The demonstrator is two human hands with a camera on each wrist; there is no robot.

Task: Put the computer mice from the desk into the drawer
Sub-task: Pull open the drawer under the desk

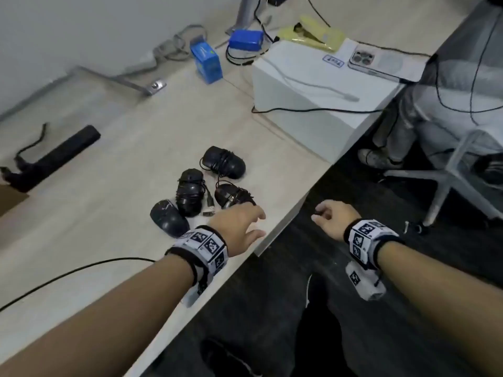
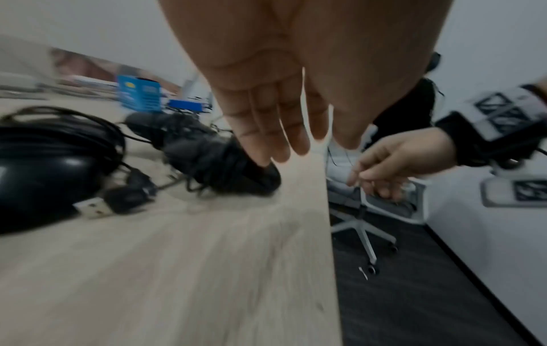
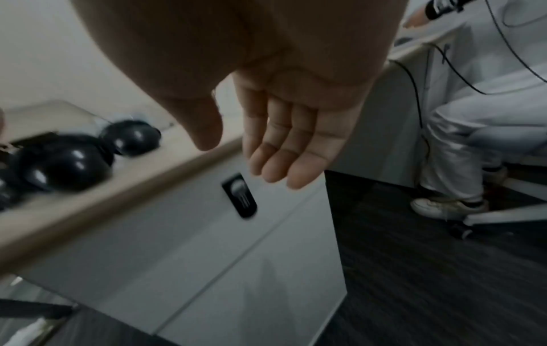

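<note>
Several black computer mice with cords wound round them lie near the desk's (image 1: 114, 213) front edge: one at the back (image 1: 224, 161), one in the middle (image 1: 190, 191), one nearest me (image 1: 168, 217) and one at the right (image 1: 231, 194). My left hand (image 1: 261, 224) hovers flat over the desk with straight fingers. Its fingertips (image 2: 275, 152) are just above the right mouse (image 2: 225, 163) and hold nothing. My right hand (image 1: 321, 213) hangs empty off the desk edge with relaxed fingers (image 3: 278, 163), above the white drawer front (image 3: 207, 234) and its black recessed handle (image 3: 239, 195). The drawer front sits flush.
A white box (image 1: 313, 104) with a phone (image 1: 381, 63) on top stands at the back right. Two blue boxes (image 1: 206, 63) and cables sit behind. A black bar (image 1: 60, 156) lies at the left. A seated person's legs (image 3: 461, 145) and a chair base (image 1: 462, 172) are to the right.
</note>
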